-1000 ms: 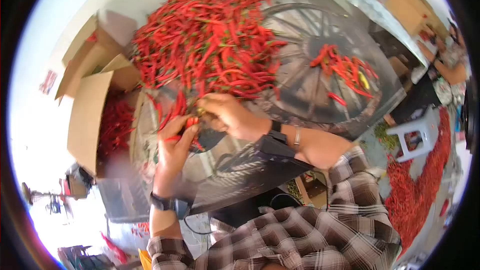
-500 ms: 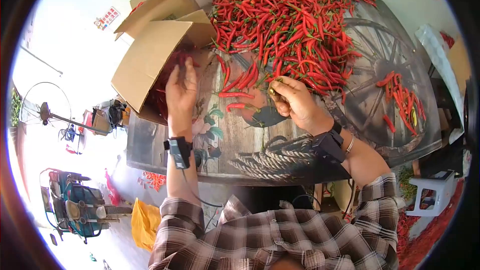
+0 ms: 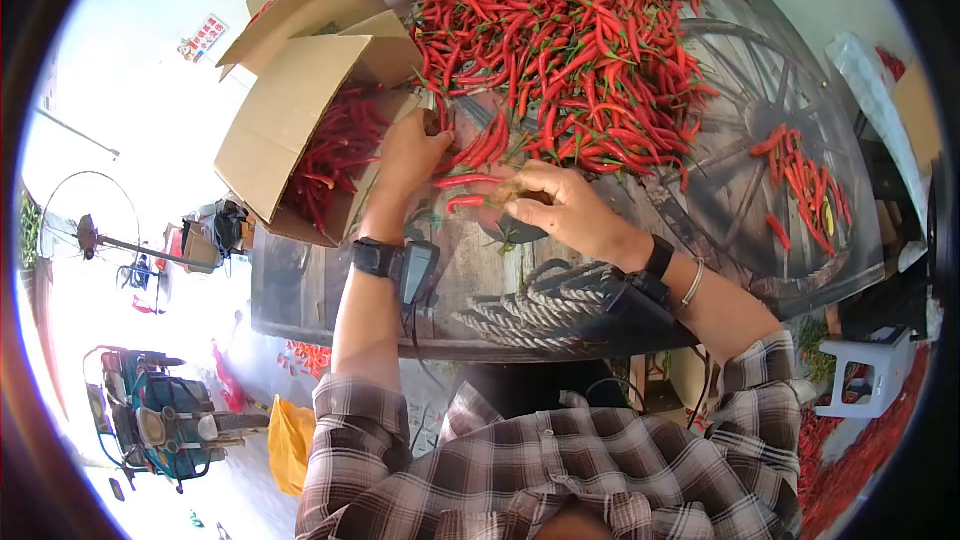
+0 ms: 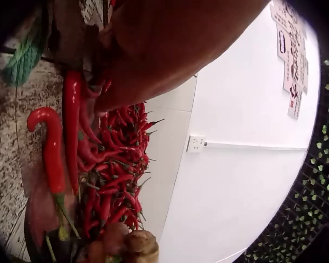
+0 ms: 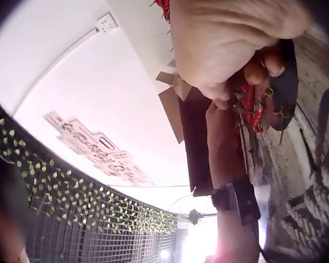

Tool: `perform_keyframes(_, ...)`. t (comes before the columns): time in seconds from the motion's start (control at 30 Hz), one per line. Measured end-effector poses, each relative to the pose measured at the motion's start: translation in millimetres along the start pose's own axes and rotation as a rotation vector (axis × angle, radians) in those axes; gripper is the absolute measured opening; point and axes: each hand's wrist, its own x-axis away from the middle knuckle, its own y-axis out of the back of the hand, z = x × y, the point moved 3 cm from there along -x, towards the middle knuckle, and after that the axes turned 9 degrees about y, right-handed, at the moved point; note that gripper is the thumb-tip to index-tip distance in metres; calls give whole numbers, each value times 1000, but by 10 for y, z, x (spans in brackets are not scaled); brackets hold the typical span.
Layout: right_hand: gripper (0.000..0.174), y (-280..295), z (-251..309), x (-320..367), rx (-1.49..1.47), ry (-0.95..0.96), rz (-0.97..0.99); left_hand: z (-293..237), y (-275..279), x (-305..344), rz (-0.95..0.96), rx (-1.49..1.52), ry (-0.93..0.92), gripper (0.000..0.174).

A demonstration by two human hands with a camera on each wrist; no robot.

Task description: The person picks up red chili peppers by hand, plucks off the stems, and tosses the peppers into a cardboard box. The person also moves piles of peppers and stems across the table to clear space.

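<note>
The left hand (image 3: 408,155) is bent at the left end of a small group of red chilies (image 3: 487,145), its fingertips against or beside one chili (image 3: 446,112); whether it pinches it is hidden. Farther right, the right hand (image 3: 572,212) reaches to the stem ends of two chilies lying flat, thumb and forefinger apart, something brownish at its fingertips. In the left wrist view, a straight chili (image 4: 72,120) and a hooked chili (image 4: 54,156) lie below the left hand (image 4: 170,49). The right wrist view shows the right hand (image 5: 236,46) with bent fingers over chilies (image 5: 257,118).
A large heap of red chilies (image 3: 570,50) covers the table's back. At the left stands a cardboard box (image 3: 285,120) with chilies inside. A smaller chili pile (image 3: 805,190) lies at the right. Printed rope and wheel pictures mark the tabletop (image 3: 450,285).
The left hand has moved from the box opening rightward to the chilies on the table. The right hand has moved slightly left and down, its thumb and forefinger now apart.
</note>
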Motion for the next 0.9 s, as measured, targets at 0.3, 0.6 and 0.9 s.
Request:
perform_keyframes(0.3, 21, 61, -27, -11, -185, -145, -107, -221, 52, 316, 255, 639, 84, 31)
perform_keyframes(0.6, 24, 122, -19, -26, -283, -195, -275, -617, -138, 719, 524, 993, 137, 29)
perform_keyframes(0.9, 17, 209, -107, -39, -198, -133, -232, -532, -136, 668, 390, 1027, 110, 22)
